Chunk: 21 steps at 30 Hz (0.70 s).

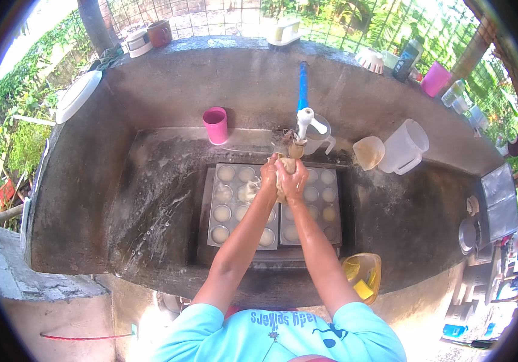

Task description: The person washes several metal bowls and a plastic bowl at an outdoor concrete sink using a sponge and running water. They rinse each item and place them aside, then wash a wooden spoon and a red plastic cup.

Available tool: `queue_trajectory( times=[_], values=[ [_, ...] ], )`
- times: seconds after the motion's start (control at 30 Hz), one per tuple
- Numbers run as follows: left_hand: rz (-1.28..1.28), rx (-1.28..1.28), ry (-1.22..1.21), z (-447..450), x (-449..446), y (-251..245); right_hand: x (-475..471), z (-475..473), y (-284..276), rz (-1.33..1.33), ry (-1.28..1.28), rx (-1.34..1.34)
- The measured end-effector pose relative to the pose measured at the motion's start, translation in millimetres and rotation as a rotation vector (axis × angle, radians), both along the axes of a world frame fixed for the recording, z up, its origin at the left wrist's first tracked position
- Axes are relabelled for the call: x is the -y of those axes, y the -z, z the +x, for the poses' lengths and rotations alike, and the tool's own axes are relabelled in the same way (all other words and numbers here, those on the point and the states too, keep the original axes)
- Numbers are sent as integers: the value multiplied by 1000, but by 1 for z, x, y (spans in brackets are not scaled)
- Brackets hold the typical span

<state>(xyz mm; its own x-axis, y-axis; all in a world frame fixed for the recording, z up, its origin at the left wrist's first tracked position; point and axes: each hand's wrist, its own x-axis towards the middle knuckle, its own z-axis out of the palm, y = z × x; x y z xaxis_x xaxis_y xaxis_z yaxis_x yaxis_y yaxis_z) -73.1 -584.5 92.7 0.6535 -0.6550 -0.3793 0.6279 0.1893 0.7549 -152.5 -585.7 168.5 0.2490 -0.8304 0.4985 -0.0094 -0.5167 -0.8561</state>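
Note:
Both my hands meet over the sink basin, just below a white tap (305,118) on a blue pipe. My left hand (270,174) and my right hand (294,179) are closed around a wet, beige cloth (288,165). Beneath them, metal muffin pans (246,246) lie side by side in the basin, their cups holding cloudy liquid. Whitish water splashes over the pan beside my left hand. A cloth-like wrap (297,148) hangs at the tap's mouth.
A pink cup (216,126) stands behind the basin at left. A clear jug (322,135), a beige bowl (369,153) and a translucent pitcher (405,147) are at right. A yellow tub (376,276) with a sponge (363,289) sits on the front edge. Concrete walls (241,81) enclose the sink.

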Motion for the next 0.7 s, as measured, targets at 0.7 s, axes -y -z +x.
queue_trajectory(
  times=[0.7],
  values=[
    [-279, -146, -16, 36, -64, -41, 32, -16, 47, 662, -547, 440]
  ],
)
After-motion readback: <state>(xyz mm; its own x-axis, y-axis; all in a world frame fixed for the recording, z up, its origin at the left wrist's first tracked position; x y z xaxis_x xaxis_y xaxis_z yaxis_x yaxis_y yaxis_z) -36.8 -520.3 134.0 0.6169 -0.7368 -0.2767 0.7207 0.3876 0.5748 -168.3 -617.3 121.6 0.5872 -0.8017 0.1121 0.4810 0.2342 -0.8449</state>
